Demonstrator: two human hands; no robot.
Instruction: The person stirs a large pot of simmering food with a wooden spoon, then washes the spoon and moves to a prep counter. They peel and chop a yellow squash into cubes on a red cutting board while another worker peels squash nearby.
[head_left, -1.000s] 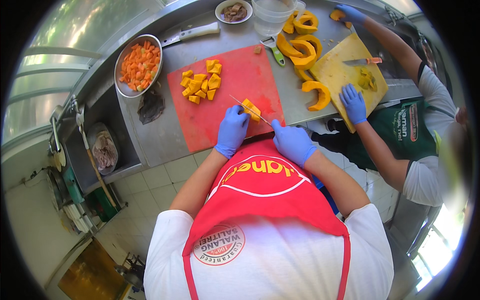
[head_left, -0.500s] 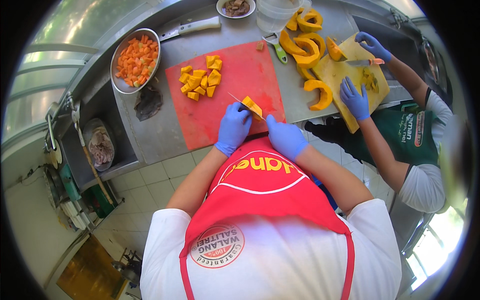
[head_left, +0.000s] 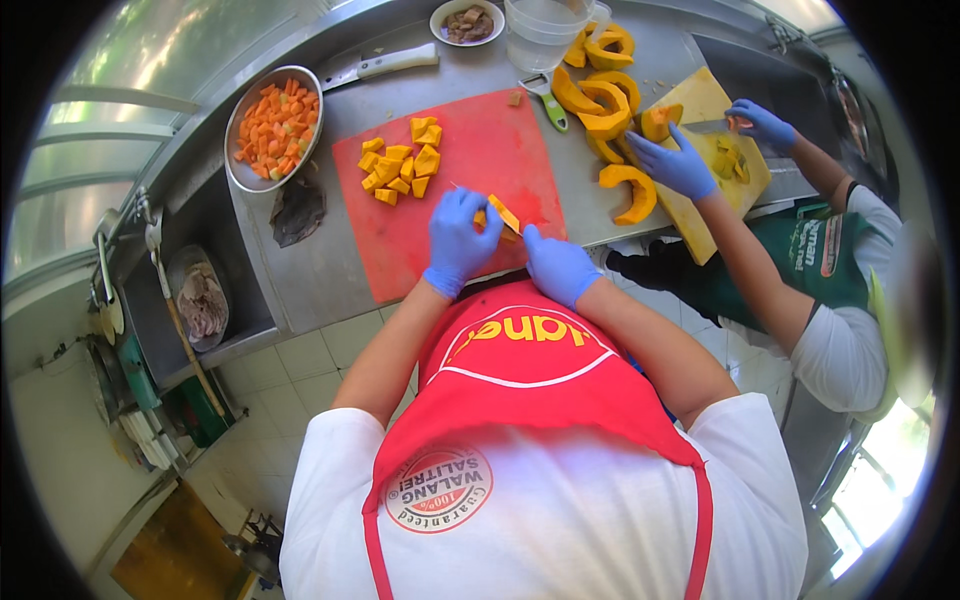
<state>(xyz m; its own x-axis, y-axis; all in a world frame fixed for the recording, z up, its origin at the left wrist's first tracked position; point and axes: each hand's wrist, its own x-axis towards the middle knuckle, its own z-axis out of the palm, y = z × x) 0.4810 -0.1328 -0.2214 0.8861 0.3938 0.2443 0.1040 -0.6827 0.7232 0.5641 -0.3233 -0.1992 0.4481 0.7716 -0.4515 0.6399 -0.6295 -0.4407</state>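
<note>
A wedge of orange squash lies near the front of the red cutting board. My left hand, in a blue glove, is closed on the squash with its fingertips curled against it. A knife is in my right hand, also gloved; its handle is hidden in the grip. The blade passes along the squash, and its thin tip shows beyond my left fingers. Farther left on the board sits a loose group of cut squash chunks.
A metal bowl of diced carrots, a large white-handled knife and a green peeler lie around the board. Squash slices are to the right. There, a co-worker's gloved hands work at a yellow board.
My left hand has shifted slightly at the squash, and the knife blade is now more hidden. The co-worker's one hand has moved to a squash piece, the other onto the orange-handled knife.
</note>
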